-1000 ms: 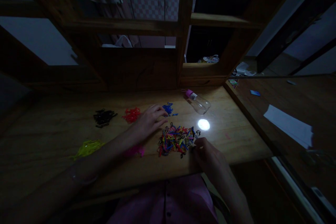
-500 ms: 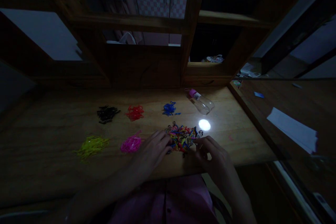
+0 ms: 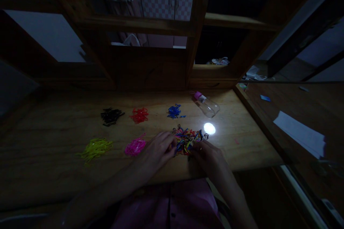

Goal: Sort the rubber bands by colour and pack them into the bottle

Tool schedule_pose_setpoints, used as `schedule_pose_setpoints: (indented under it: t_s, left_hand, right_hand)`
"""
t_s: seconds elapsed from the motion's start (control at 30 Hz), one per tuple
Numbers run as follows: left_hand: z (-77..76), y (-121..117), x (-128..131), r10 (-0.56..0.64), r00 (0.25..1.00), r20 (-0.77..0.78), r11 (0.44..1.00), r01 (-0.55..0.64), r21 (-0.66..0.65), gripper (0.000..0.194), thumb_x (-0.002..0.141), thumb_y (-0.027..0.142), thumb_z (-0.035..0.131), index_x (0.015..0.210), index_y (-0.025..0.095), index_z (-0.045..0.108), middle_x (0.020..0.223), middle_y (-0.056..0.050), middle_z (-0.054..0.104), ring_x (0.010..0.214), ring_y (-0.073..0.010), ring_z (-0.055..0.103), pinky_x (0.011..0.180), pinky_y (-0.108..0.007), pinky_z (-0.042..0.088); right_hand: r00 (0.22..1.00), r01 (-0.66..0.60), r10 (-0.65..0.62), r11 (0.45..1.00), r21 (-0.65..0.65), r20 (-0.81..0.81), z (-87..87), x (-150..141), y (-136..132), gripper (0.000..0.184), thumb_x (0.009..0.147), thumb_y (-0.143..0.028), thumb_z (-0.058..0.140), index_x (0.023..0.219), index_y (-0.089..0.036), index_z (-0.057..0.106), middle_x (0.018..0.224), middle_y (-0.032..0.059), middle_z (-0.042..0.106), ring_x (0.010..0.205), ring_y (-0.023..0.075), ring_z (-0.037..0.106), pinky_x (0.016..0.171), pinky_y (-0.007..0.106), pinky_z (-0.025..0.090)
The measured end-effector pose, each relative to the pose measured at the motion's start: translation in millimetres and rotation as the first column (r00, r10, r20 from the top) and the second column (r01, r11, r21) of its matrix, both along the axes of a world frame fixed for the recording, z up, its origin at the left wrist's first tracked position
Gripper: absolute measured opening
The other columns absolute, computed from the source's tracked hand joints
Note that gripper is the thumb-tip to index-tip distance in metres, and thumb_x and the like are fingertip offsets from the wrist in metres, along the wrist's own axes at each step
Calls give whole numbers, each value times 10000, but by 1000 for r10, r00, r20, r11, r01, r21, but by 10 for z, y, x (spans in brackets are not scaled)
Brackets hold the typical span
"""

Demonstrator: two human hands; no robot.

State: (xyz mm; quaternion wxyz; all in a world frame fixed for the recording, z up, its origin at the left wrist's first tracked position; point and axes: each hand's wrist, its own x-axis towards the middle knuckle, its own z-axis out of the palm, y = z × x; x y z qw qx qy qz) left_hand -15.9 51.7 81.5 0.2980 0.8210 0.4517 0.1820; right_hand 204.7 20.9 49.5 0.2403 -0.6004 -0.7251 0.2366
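Note:
A mixed pile of coloured rubber bands lies on the wooden desk, black, blue, red and yellow tangled together. My left hand is at the pile's left edge, fingers curled towards the thumb, with a bit of yellow band showing between them. From the right, my right hand reaches into the near side of the pile, its fingertips pinched together. What they pinch is partly hidden. Left of the pile lie pink bands and yellow bands. Farther back are black bands, red bands and blue bands.
A clear bottle with a purple cap lies on its side behind the pile. A bright light spot falls on the desk beside it. Wooden shelving rises at the back. White paper rests on the right-hand surface.
My right hand has moved left and its fingertips have closed in on the near side of the pile. My left hand has stayed nearly in place, its fingers more curled.

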Motion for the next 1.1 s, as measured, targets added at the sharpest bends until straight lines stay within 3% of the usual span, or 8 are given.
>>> schedule_pose_setpoints:
  t_s: [0.17, 0.33, 0.5, 0.73, 0.93, 1.1]
  left_hand:
    - [91, 43, -85, 52, 997, 54, 999, -52, 1, 50, 920, 186, 517, 910, 208, 561, 943, -15, 611, 910, -186, 579, 807, -317, 455]
    - [88, 79, -108, 50, 996, 70, 999, -50, -4, 74, 933, 190, 508, 954, 213, 575, 986, -18, 621, 955, -187, 588, 848, -323, 455]
    - [86, 77, -68, 40, 997, 72, 999, -39, -11, 83, 934, 171, 517, 956, 211, 586, 1000, -12, 619, 976, -179, 587, 857, -316, 454]
    - [73, 80, -66, 23, 998, 57, 999, -25, 36, 134, 942, 179, 513, 1034, 218, 603, 1039, -21, 628, 1009, -183, 587, 895, -321, 459]
    - [72, 72, -34, 13, 998, 56, 998, -16, 60, 174, 949, 179, 492, 1062, 226, 616, 1065, -27, 639, 1028, -189, 594, 920, -332, 470]
    - [91, 64, -20, 30, 998, 54, 996, -34, 78, 179, 941, 192, 501, 1074, 218, 618, 1071, -42, 645, 1023, -200, 603, 915, -341, 485]
  right_hand:
    - [999, 44, -43, 996, -78, 19, 33, -25, 8, 103, 848, -129, 649, 927, -196, 642, 881, 42, 705, 780, 200, 673, 671, 279, 472]
    - [998, 54, -55, 990, -129, -4, 19, -10, 10, 59, 841, -143, 630, 853, -191, 598, 818, 42, 691, 738, 194, 648, 621, 262, 445]
    - [997, 27, -35, 993, -117, -73, 1, 8, 3, 88, 821, -105, 593, 850, -187, 580, 798, 27, 671, 734, 177, 634, 645, 256, 439]
    - [990, 43, -56, 993, -107, -126, 72, 96, -82, 42, 858, -188, 590, 898, -200, 582, 818, 13, 651, 714, 161, 616, 627, 249, 437]
    - [997, 78, -79, 996, 38, 4, 21, 37, -39, 37, 894, -185, 556, 886, -197, 590, 926, 58, 616, 753, 178, 615, 649, 268, 446]
    - [986, 42, -51, 998, 54, 159, -18, -44, -4, 48, 892, -175, 567, 890, -213, 596, 961, 52, 612, 727, 177, 619, 602, 266, 416]
